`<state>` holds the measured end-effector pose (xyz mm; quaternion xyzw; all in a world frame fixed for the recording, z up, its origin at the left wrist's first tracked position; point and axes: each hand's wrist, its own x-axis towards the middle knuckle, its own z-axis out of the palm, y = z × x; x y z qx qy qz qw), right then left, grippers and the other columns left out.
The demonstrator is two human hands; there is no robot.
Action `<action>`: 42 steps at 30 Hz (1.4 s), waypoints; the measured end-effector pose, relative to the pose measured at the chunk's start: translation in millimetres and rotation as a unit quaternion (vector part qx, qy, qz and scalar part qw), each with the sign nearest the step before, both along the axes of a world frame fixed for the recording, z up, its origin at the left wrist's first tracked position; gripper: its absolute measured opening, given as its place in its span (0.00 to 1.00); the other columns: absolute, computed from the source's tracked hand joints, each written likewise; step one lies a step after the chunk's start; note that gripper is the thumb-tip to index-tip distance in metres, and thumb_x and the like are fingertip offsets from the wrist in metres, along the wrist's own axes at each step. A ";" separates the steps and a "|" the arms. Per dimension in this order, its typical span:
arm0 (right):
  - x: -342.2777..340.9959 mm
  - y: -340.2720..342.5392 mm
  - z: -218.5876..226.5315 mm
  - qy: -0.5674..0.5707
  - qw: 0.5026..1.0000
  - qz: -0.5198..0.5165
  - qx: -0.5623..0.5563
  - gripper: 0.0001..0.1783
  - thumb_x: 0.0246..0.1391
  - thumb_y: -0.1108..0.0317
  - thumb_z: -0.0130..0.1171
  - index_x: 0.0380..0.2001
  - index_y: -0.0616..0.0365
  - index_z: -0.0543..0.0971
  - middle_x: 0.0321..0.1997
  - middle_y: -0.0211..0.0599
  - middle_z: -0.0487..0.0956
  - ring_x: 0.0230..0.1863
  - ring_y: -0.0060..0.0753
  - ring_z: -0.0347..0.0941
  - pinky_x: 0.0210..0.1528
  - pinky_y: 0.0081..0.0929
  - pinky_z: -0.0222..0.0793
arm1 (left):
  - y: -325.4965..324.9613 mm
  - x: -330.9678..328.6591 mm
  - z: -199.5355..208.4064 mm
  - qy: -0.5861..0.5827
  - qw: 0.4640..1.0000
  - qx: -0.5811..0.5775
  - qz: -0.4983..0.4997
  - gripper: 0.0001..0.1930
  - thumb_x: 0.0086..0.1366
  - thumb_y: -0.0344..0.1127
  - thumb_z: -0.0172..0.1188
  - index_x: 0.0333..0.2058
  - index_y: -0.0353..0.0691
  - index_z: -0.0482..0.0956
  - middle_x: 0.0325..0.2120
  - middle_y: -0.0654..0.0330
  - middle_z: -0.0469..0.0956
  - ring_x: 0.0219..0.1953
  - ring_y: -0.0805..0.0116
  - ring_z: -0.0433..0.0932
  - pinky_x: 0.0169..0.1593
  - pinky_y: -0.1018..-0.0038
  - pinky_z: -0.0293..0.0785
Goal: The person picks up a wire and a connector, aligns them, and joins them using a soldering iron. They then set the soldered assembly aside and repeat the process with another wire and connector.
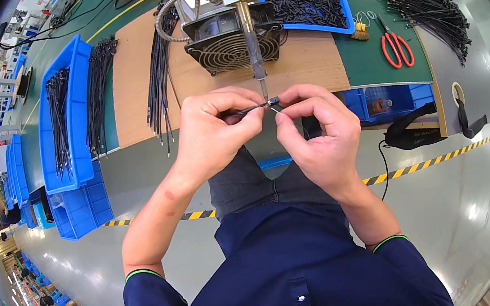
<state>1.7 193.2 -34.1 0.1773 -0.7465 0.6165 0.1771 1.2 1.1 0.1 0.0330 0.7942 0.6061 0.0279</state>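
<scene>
Both hands meet under the fixed soldering iron (255,57): the left hand (212,134) pinches a thin black cable (245,110), the right hand (317,133) its wire end (276,108) — fingertips sit near the hot tip, so a slip risks a burn.

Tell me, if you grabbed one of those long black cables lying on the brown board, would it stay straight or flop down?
Probably flop. The black cables are long and very thin, and their ends hang bent over the board edge, so one would likely droop from your fingers. It looks light too, being so slim. It probably wouldn't roll far, since the bundle lies flat and tangled together.
</scene>
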 end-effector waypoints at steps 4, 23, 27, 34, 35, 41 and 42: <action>1.2 1.3 -1.6 0.000 1.000 0.000 0.004 0.07 0.47 0.82 0.72 0.29 0.64 0.83 0.41 0.42 0.86 0.39 0.37 0.86 0.44 0.29 0.80 | 0.8 0.8 -3.6 0.000 1.000 0.004 0.002 0.05 0.61 0.23 0.68 0.33 0.27 0.88 0.35 0.59 0.88 0.29 0.84 0.75 0.32 0.83 0.72; 16.2 21.5 -9.3 -0.258 0.952 0.134 -0.100 0.11 0.64 0.76 0.68 0.49 0.66 0.84 0.26 0.13 0.65 0.28 0.07 0.55 0.31 0.13 0.53 | -0.7 20.8 -11.6 -0.104 0.990 0.094 0.002 0.03 0.62 0.21 0.69 0.34 0.29 0.90 0.38 0.59 0.88 0.32 0.83 0.78 0.36 0.83 0.73; 16.7 20.6 -9.5 -0.252 0.954 0.136 -0.090 0.08 0.65 0.78 0.67 0.47 0.66 0.84 0.25 0.14 0.67 0.28 0.08 0.57 0.32 0.13 0.57 | -0.9 20.8 -10.3 -0.120 0.989 0.089 -0.009 0.04 0.62 0.21 0.68 0.35 0.29 0.90 0.39 0.58 0.88 0.34 0.82 0.80 0.39 0.83 0.75; 16.0 23.4 -9.3 -0.260 0.952 0.150 -0.063 0.06 0.67 0.78 0.65 0.45 0.67 0.83 0.27 0.20 0.77 0.30 0.09 0.67 0.35 0.15 0.65 | -5.0 23.4 -3.8 -0.122 0.990 0.051 -0.041 0.05 0.66 0.25 0.69 0.37 0.29 0.90 0.38 0.59 0.89 0.33 0.82 0.79 0.37 0.82 0.76; 15.4 23.8 -8.4 -0.260 0.952 0.151 -0.063 0.06 0.67 0.78 0.65 0.45 0.67 0.83 0.27 0.20 0.77 0.30 0.09 0.67 0.35 0.15 0.65 | -7.4 24.5 -2.3 -0.122 0.990 0.051 -0.040 0.05 0.66 0.25 0.69 0.37 0.29 0.90 0.38 0.59 0.89 0.33 0.82 0.79 0.37 0.82 0.76; 19.8 17.8 -13.7 -0.215 0.964 0.156 0.006 0.06 0.65 0.79 0.64 0.44 0.66 0.82 0.31 0.35 0.83 0.32 0.20 0.78 0.36 0.22 0.75 | -33.4 38.9 8.8 -0.196 0.966 -0.121 -0.117 0.07 0.70 0.31 0.67 0.36 0.34 0.89 0.22 0.62 0.82 0.19 0.81 0.71 0.24 0.76 0.66; 23.1 12.1 -12.9 -0.205 0.965 0.161 0.007 0.07 0.64 0.78 0.66 0.44 0.65 0.83 0.29 0.35 0.81 0.30 0.20 0.76 0.34 0.23 0.72 | -37.6 41.8 9.9 -0.195 0.966 -0.121 -0.115 0.07 0.70 0.31 0.67 0.36 0.34 0.89 0.22 0.62 0.82 0.19 0.81 0.71 0.24 0.76 0.66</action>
